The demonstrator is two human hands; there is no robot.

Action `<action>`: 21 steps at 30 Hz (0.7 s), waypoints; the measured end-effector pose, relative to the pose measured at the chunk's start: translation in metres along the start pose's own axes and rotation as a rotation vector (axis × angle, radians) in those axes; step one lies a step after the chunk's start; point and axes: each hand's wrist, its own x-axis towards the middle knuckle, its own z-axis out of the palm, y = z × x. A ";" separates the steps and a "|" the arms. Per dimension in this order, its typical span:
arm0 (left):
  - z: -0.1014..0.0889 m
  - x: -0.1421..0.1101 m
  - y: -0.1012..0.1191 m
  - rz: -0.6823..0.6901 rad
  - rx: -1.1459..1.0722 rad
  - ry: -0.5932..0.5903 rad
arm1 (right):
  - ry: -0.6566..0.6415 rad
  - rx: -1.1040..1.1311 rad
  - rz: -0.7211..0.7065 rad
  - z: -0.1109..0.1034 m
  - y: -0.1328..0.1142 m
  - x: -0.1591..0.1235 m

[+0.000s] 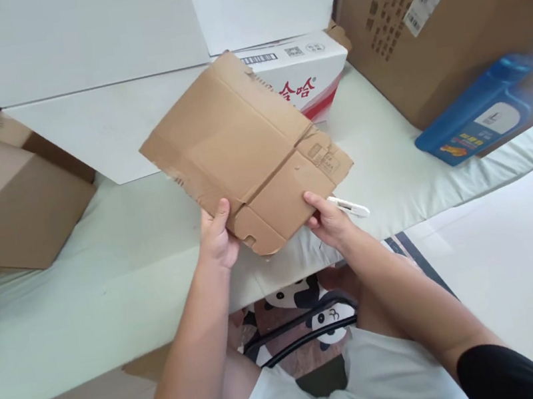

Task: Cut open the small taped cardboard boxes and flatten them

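A flattened piece of brown cardboard point(230, 131), creased and torn along some edges, is held up in front of me above the covered bench. My left hand point(220, 234) grips its lower left edge, thumb on top. At the lower right edge, my right hand point(327, 218) pinches the cardboard with the thumb over it. A white box cutter point(350, 206) sticks out beside that hand, lying on the pale cover or tucked in the hand; I cannot tell which. The fingers under the cardboard are hidden.
White boxes point(100, 44) stand along the back, with a red-lettered carton point(322, 76) behind the cardboard. A blue bottle point(479, 108) leans before a large brown box point(420, 20) at right. Open cardboard boxes point(18, 198) sit at left on the pale bench cover point(85, 302).
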 end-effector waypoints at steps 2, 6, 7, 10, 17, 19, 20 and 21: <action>0.000 -0.001 0.002 -0.087 0.037 0.045 | 0.053 -0.009 -0.055 0.000 -0.003 -0.006; -0.001 -0.006 0.012 -0.250 0.082 0.082 | 0.219 -0.042 -0.189 -0.022 -0.016 -0.026; -0.001 -0.008 0.015 -0.265 0.096 0.064 | 0.280 -0.052 -0.233 -0.033 -0.022 -0.032; -0.002 -0.015 0.024 -0.261 0.198 0.016 | 0.507 -0.089 -0.415 -0.074 -0.049 -0.044; -0.005 -0.015 0.022 -0.283 0.355 0.007 | 0.861 -0.379 -0.793 -0.141 -0.108 -0.019; -0.004 -0.013 0.019 -0.279 0.383 -0.011 | 0.851 -0.506 -0.818 -0.147 -0.118 0.003; -0.003 -0.012 0.018 -0.280 0.394 -0.016 | 0.821 -0.567 -0.822 -0.148 -0.124 0.018; -0.002 -0.011 0.017 -0.283 0.404 -0.018 | 0.780 -0.613 -0.820 -0.149 -0.131 0.036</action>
